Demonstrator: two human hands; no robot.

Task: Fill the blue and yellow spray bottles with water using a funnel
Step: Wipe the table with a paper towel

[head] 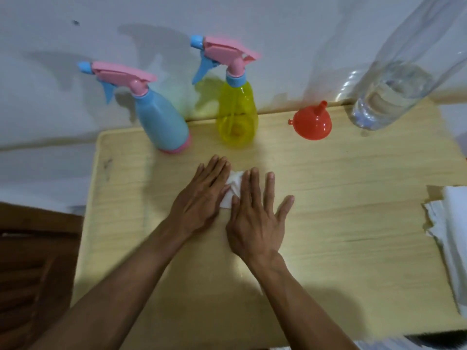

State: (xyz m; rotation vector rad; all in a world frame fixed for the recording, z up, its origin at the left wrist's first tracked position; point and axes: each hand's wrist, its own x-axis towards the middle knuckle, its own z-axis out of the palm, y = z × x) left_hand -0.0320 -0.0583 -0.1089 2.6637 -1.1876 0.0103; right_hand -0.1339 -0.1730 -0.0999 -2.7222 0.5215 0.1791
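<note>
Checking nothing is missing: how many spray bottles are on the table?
2. The blue spray bottle stands at the back left; the yellow spray bottle stands just right of it. None seem hidden.

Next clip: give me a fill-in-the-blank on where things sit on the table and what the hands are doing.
1. Both hands, left hand and right hand, press flat on a white ____.
2. The funnel lies with its spout pointing ____.
3. The yellow spray bottle stands between the funnel and the ____ spray bottle.

Missing words: tissue; up; blue
</note>
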